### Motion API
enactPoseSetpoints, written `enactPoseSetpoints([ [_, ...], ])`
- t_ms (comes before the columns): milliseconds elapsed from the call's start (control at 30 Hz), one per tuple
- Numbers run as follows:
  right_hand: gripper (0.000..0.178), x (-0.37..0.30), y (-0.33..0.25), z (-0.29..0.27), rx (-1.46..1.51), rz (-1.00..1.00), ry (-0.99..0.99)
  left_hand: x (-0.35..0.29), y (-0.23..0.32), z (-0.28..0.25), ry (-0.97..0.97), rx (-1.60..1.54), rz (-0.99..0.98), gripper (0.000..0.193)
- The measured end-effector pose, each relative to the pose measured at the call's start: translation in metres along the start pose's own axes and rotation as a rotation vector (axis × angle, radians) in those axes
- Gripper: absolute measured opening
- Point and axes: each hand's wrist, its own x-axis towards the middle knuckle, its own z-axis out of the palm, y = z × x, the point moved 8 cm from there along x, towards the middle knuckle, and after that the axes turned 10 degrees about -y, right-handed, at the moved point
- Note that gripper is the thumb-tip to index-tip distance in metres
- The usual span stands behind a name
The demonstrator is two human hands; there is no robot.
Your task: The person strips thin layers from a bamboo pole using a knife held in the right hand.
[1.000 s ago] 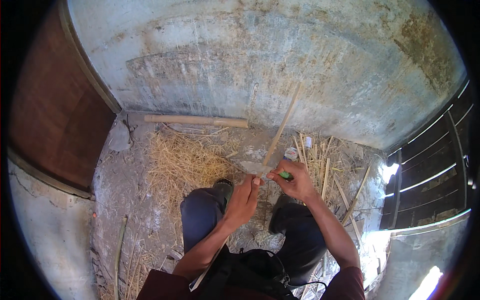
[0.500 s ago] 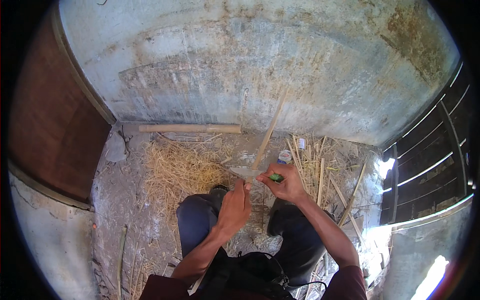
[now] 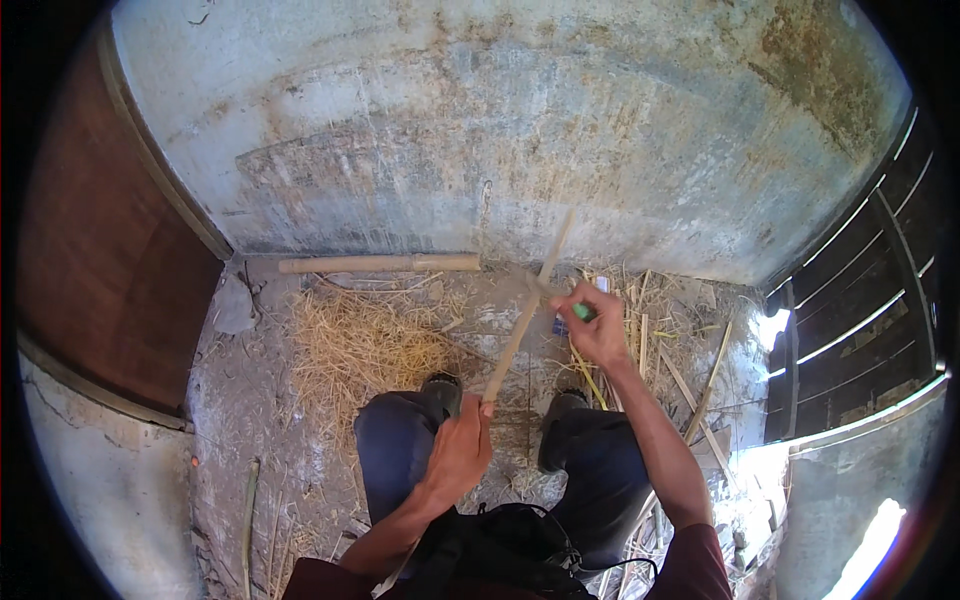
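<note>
My left hand (image 3: pixel 462 442) is closed round the near end of a long, narrow bamboo strip (image 3: pixel 510 355). The strip slants away from me and slightly right, its far end in front of the wall. In my right hand (image 3: pixel 598 328), fingers wrapped tight, is a knife with a green handle (image 3: pixel 583 312). The knife's pale blade, smeared by motion, lies across the strip well beyond my left hand. Between my two knees, the strip's near part stands over the floor.
A heap of pale shavings (image 3: pixel 365 345) lies left of my feet. Behind it, a thick bamboo pole (image 3: pixel 380 264) rests along the stained wall (image 3: pixel 480 130). Split bamboo pieces (image 3: pixel 680 385) are scattered at right. A brown door panel (image 3: pixel 110 230) stands at left, dark slats (image 3: pixel 850 310) at right.
My right hand has moved the knife away from me along the bamboo strip, apart from my left hand. My left hand and the strip have shifted slightly toward me.
</note>
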Motion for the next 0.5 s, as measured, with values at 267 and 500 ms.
enactPoseSetpoints([
  [267, 0.032, 0.001, 0.022, -0.024, 0.065, 0.064, 0.144, -0.028, -0.005, 0.007, -0.047, 0.044, 0.008, 0.021],
  [500, 0.034, 0.0, 0.004, -0.033, -0.031, 0.124, 0.243, -0.032, -0.001, 0.001, -0.078, 0.003, -0.019, 0.022],
])
